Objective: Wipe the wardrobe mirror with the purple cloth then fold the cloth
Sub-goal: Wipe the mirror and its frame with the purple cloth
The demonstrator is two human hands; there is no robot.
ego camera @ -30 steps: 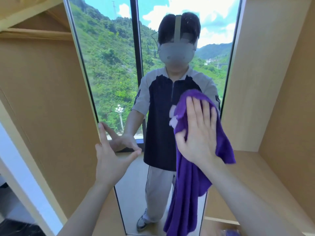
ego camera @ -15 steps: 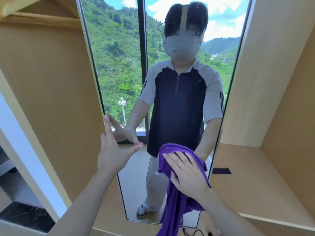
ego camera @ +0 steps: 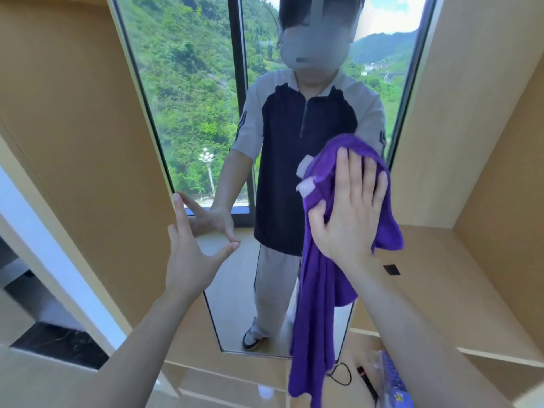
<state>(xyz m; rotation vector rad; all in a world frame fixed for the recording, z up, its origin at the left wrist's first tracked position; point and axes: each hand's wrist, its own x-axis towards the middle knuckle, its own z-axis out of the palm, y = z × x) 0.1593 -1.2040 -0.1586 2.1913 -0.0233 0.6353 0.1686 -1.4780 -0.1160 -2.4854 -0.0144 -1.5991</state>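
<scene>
We are wiping the mirror point(ego camera: 206, 119).
Our right hand point(ego camera: 350, 210) is pressing the purple cloth point(ego camera: 321, 278) flat-palmed against it; our left hand point(ego camera: 191, 254) is bracing its left edge, fingers spread.

1. The right hand point(ego camera: 350, 210) is pressing the purple cloth point(ego camera: 326, 260) higher on the mirror point(ego camera: 206, 113) than half a second ago, back at chest level of the reflection.
2. The cloth's tail is hanging lower across the mirror's bottom edge.
</scene>
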